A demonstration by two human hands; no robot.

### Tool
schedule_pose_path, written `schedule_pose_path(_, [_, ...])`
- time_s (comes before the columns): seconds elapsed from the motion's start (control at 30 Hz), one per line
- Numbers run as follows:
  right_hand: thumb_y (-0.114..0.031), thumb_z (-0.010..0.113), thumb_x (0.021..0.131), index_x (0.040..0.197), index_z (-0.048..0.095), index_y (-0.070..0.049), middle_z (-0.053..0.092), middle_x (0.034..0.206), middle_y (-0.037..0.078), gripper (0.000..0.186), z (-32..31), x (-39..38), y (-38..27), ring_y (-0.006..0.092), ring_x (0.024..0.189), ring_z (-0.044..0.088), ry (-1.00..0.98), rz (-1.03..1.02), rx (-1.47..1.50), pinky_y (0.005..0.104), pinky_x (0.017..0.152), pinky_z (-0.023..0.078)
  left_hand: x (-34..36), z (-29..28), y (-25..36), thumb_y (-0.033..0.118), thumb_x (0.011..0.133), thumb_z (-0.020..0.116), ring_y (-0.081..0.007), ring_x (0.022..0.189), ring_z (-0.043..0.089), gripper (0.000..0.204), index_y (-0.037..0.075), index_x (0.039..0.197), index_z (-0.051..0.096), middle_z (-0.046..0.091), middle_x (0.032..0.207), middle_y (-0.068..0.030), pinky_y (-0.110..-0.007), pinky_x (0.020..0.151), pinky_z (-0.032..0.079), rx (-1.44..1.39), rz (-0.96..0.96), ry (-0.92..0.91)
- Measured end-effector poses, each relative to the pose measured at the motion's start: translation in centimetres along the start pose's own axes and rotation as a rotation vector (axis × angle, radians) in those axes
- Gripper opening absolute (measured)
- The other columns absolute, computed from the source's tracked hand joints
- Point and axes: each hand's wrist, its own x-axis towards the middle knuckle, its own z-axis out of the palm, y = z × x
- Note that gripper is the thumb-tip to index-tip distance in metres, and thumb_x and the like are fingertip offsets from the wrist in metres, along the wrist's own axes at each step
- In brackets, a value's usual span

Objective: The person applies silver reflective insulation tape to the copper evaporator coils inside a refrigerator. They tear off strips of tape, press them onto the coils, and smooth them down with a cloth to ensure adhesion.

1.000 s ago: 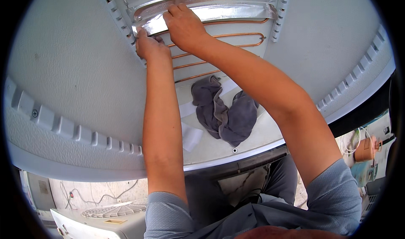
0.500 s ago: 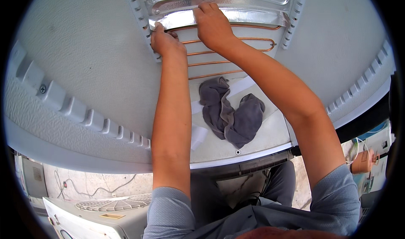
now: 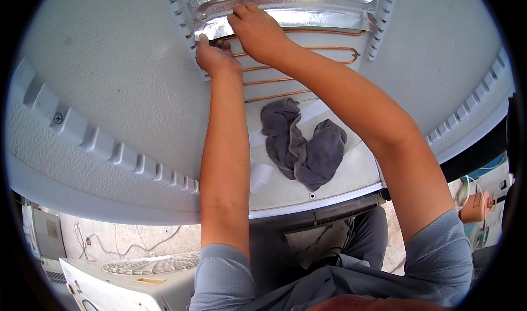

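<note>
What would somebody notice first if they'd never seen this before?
Probably the shiny silver foil strip near the top, with the left hand at its left end and the right hand against it farther right. Just below, copper-coloured tubing runs in long loops. Under that, near the middle, lies a crumpled dark grey cloth.
</note>
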Motion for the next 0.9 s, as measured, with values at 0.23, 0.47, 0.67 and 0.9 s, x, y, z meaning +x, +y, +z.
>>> schedule_pose_path(0.23, [-0.006,0.071,0.08,0.112,0.069,-0.001,0.064,0.118,0.014,0.033,1.5,2.1,-2.2,0.0309,0.113,0.06,0.011,-0.029,0.122,0.0391,0.096,0.054,-0.3,0.6,0.2,0.02,0.103,0.047,-0.0281,0.097,0.067,0.033,-0.009,0.114,0.058,0.064,0.114,-0.0188,-0.043,0.086,0.057,0.033,0.088,-0.087])
schedule_pose_path(0.47, [-0.006,0.072,0.08,0.113,0.07,-0.002,0.065,0.117,0.014,0.033,1.9,2.5,-2.6,0.0305,0.113,0.061,0.008,-0.023,0.095,0.0381,0.098,0.055,-3.7,0.4,1.9,0.019,0.102,0.044,-0.0286,0.098,0.069,0.038,-0.012,0.12,0.057,0.067,0.112,-0.0182,-0.04,0.084,0.057,0.271,0.047,0.033])
schedule_pose_path(0.67, [-0.004,0.072,0.081,0.113,0.07,-0.002,0.065,0.118,0.013,0.033,1.2,2.0,-1.9,0.0304,0.115,0.061,0.015,-0.001,0.078,0.0377,0.098,0.055,-6.8,-5.0,0.6,0.011,0.102,0.048,-0.0218,0.086,0.066,0.032,-0.007,0.125,0.06,0.066,0.108,-0.014,-0.033,0.077,0.053,0.661,0.392,-0.068])
schedule_pose_path(0.9, [-0.006,0.068,0.085,0.102,0.071,0.0,0.065,0.116,0.014,0.019,-0.9,-0.5,1.4,0.0304,0.113,0.061,-0.034,0.064,0.067,0.0402,0.093,0.057,-6.2,-1.5,1.4,-0.006,0.083,0.052,-0.0373,0.108,0.057,0.035,-0.005,0.115,0.067,0.061,0.117,-0.02,-0.047,0.097,0.048,1.346,1.073,-0.238])
